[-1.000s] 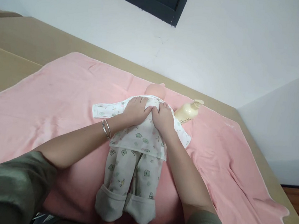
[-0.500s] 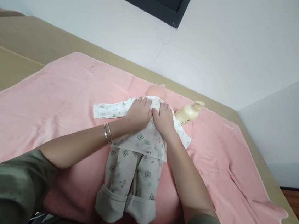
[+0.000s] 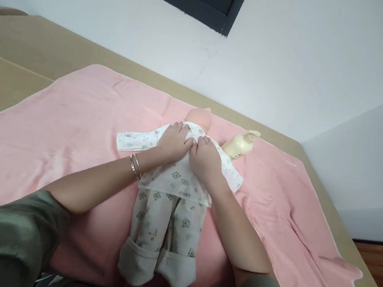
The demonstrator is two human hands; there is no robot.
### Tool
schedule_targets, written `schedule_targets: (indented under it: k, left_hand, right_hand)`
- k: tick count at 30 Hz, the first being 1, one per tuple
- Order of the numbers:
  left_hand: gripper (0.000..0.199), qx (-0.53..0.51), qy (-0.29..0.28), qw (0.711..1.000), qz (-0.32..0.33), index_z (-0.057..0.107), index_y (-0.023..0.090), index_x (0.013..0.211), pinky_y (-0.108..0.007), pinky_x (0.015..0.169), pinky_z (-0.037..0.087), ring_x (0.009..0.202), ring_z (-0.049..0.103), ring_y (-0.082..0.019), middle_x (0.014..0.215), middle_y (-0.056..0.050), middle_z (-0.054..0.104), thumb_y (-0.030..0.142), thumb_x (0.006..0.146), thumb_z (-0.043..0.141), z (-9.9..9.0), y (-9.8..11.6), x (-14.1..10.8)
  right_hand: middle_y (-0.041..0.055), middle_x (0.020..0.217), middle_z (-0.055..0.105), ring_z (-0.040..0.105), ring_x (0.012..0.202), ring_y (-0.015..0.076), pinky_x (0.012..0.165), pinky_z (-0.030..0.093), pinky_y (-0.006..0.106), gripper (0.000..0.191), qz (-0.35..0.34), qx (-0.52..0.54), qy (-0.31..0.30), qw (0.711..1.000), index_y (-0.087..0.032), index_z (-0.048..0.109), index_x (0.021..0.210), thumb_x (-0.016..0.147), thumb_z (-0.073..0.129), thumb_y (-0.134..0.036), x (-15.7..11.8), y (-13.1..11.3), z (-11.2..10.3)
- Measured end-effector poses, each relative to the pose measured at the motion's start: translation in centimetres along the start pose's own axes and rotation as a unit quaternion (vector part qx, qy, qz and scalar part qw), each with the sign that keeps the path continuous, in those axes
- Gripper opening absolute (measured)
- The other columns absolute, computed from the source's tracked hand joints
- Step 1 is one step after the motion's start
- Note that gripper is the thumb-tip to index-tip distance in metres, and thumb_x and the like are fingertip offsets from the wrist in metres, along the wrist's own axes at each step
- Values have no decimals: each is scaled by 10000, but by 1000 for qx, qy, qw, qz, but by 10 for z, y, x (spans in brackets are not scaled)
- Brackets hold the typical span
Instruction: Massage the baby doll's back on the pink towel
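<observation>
Nearest the wearer and well short of the fingers, olive sleeves (image 3: 14, 234) cover both upper arms. Between the forearms, the feet of a doll (image 3: 173, 187) show partly, in shadow. Next come its printed trousers (image 3: 157, 222), legs side by side and ending in broad turned-up cuffs (image 3: 138, 263). The hem of its white printed shirt (image 3: 182, 179) overlaps the trousers, on the near side of both palms. Two silver-coloured bangles (image 3: 135, 166) circle the left wrist, behind the left fingers.

The doll lies stretched out directly beneath both hands. The left hand (image 3: 174, 141) rests on the upper shirt, fingers close together and laid over the shoulder area, thumb angled inward. The right hand (image 3: 206, 159) rests beside it, fingers bent and bunched, its thumb close to the left thumb. The cloth puckers near these fingertips; whether they pinch it cannot be told. One shirt sleeve extends left of the left fingers, the other right of the right hand.

Just beyond the fingertips is the doll's bare head (image 3: 198, 117). A cream pump bottle (image 3: 239, 145) leans to the right of the right fingers. A pink blanket (image 3: 78, 118) spreads under the doll and bottle, on a tan surface (image 3: 34, 44). Farthest from the fingers stand a white wall (image 3: 288, 67) and a dark frame (image 3: 221, 21).
</observation>
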State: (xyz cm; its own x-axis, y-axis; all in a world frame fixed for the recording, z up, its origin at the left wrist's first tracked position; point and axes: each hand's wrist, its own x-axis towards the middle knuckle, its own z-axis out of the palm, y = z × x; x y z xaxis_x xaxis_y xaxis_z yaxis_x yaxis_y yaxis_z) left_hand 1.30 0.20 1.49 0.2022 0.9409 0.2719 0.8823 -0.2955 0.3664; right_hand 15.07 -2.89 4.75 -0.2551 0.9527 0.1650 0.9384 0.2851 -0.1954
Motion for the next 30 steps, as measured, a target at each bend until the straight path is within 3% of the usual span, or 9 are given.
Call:
schedule_targets:
  k: [5, 8, 13, 16, 20, 25, 30]
  left_hand:
    - [529, 50, 51, 997, 25, 514, 14, 1450, -552, 1214, 381, 1464, 491, -390, 1526, -272, 549, 289, 1030, 348, 6, 21, -25]
    - [529, 53, 54, 996, 39, 522, -6, 1439, -547, 1214, 385, 1478, 472, -399, 1544, -283, 528, 277, 1023, 359, 6, 27, -32]
    - [512, 26, 28, 997, 64, 556, -24, 1372, -544, 1189, 406, 1376, 518, -387, 1424, -281, 591, 259, 1013, 325, 2, 16, -22]
    - [416, 11, 22, 997, 80, 624, 63, 1219, -524, 1116, 464, 1217, 583, -346, 1252, -225, 658, 250, 1003, 321, 0, 5, -10]
    - [306, -34, -10, 999, 41, 619, 165, 1103, -486, 1037, 516, 1091, 602, -310, 1150, -161, 665, 306, 990, 372, -1, -6, 3]
    - [445, -12, -5, 999, 30, 591, 75, 1300, -520, 1167, 435, 1302, 554, -358, 1367, -220, 611, 314, 1016, 346, -1, -1, -1]
    - [574, 61, 41, 997, 32, 440, -26, 1504, -566, 1220, 359, 1487, 438, -423, 1557, -295, 489, 299, 1045, 328, 7, 22, -27]
  right_hand:
    - [185, 1263, 731, 633, 1241, 317, 1093, 467, 430, 395, 30, 54, -4, 998, -142, 685, 1121, 1003, 316, -220, 22, 21, 2]
    - [172, 1186, 750, 658, 1136, 313, 1036, 487, 430, 390, 41, 55, 6, 998, -163, 685, 1062, 998, 304, -224, 30, 27, 3]
    - [176, 1175, 740, 651, 1144, 312, 1029, 483, 413, 356, -5, 25, -17, 1000, -154, 676, 1052, 997, 325, -185, 15, 14, -6]
    - [176, 1164, 733, 640, 1157, 310, 1034, 477, 406, 362, -19, 0, -28, 999, -154, 674, 1049, 1005, 315, -166, 2, 3, -13]
    - [160, 1139, 736, 640, 1132, 310, 1000, 488, 413, 342, -19, 15, -31, 999, -177, 670, 1014, 1019, 329, -211, -2, 0, -17]
    - [163, 1213, 735, 645, 1176, 318, 1001, 505, 427, 326, 6, 74, -34, 997, -181, 673, 1058, 1000, 359, -252, 9, 11, -13]
    - [255, 1399, 646, 581, 1318, 360, 1145, 438, 497, 461, 12, 92, 2, 996, -53, 615, 1282, 993, 326, -266, 24, 25, 5]
